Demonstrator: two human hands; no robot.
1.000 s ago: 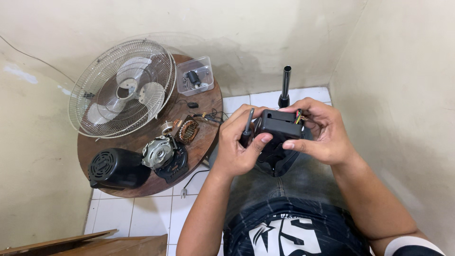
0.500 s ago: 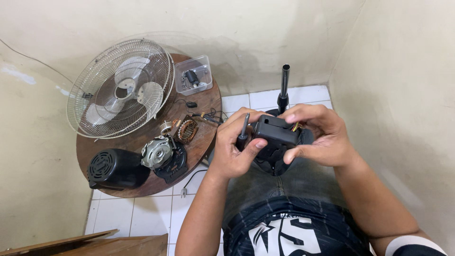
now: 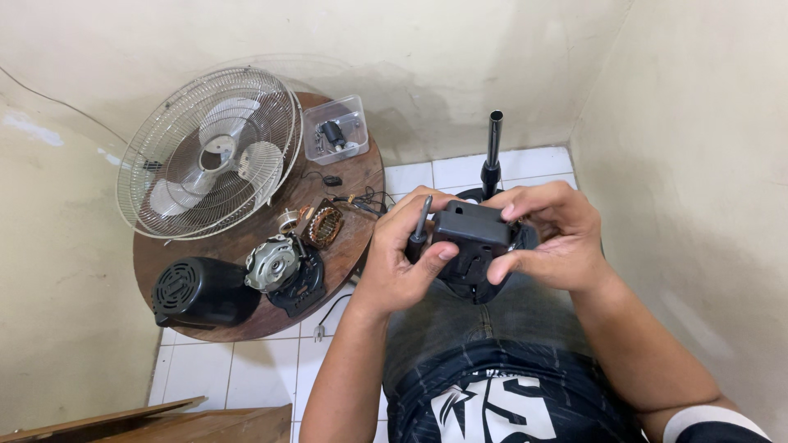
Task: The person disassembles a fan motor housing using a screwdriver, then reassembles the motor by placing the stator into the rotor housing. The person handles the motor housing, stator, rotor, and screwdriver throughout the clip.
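While both hands clamp the black housing (image 3: pixel 471 246), left hand (image 3: pixel 400 262) also grips a screwdriver (image 3: pixel 420 230); right hand (image 3: pixel 552 238) at three o'clock.

On the round table (image 3: pixel 246 320), the fan cage (image 3: pixel 209 152) leans at the back, a plastic box (image 3: pixel 335 130) to its right. In front lie a motor cover (image 3: pixel 201 291) at left, a motor (image 3: pixel 283 267) beside it, and a coil (image 3: pixel 322 226) behind that. The pole (image 3: pixel 494 152) stands right of the table.

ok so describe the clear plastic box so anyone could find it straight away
Start at the round wooden table against the wall. At its far edge, right of the fan grille, sits the clear plastic box. It is the only see-through container there, with small dark parts inside.
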